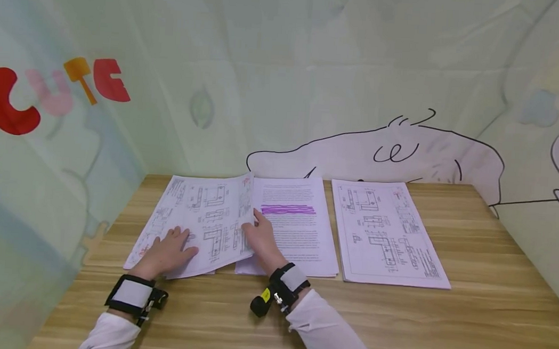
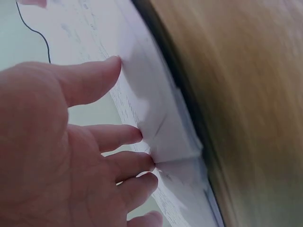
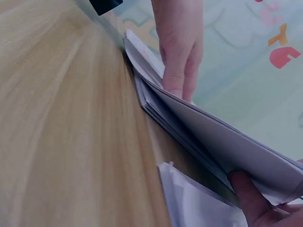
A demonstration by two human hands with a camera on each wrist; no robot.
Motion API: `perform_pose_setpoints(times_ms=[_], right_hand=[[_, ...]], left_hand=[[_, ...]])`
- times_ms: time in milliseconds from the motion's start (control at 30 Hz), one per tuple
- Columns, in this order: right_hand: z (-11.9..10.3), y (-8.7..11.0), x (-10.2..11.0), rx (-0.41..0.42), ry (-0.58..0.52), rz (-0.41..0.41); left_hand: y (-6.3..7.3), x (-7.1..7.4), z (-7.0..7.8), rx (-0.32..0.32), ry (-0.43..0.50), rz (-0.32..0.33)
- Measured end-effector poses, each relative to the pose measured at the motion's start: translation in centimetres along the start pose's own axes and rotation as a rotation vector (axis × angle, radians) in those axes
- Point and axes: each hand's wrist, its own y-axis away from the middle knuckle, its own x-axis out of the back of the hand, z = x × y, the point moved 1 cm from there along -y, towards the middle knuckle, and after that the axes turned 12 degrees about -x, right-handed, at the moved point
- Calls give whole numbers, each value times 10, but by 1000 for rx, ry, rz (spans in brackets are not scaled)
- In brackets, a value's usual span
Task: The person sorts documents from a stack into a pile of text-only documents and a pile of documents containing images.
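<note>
On the left lies a stack of technical drawings (image 1: 210,207) printed on white sheets, its upper sheets raised along the right side. My left hand (image 1: 166,253) rests on the stack's lower left part, fingers spread; in the left wrist view the fingertips of this hand (image 2: 47,151) touch the paper. My right hand (image 1: 262,240) pinches the raised right edge of the sheets. In the right wrist view, the thumb (image 3: 251,196) is under the lifted sheets (image 3: 227,142), which bow upward from the lower stack (image 3: 158,111). How many sheets are lifted I cannot tell.
A stack of text pages (image 1: 294,250) with a purple highlighted band (image 1: 288,210) lies in the middle, partly under the raised drawings. Farther right is another stack of drawings (image 1: 386,229). The wooden table (image 1: 395,331) meets a printed cloth backdrop (image 1: 284,89) behind.
</note>
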Motion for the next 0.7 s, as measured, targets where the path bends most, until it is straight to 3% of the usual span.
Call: perform_pose_setpoints(times_ms=[167,333,700], right_hand=[[-2,0,3,4,31,12],[5,-1,-7,5,65,-38],[6,5,-33,34,124,-184]], left_hand=[[-1,-1,5,-15,-1,-18],[1,2,3,-1,71,-22],[17,17,-29,55,152,7]])
